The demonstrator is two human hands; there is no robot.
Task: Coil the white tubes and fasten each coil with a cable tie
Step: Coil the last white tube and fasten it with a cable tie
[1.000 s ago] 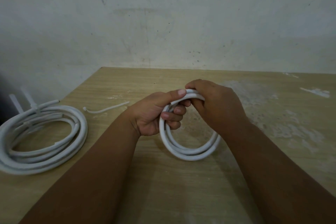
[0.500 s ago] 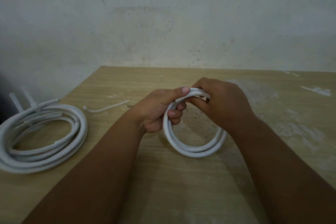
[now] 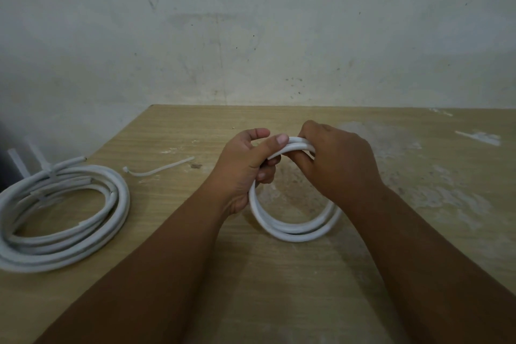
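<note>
White tube coil over mid-worktop, two loops, held at its top. Lower arc hanging below both grips, toward camera; contact with worktop unclear. Grip of left hand: fingers curled through loop on coil's left side, thumb flat over top strands. Grip of right hand: closed over top strands, just beside left thumb. Loose cable tie flat on worktop, left of left hand. Tied tube bundle far left, well apart.
</note>
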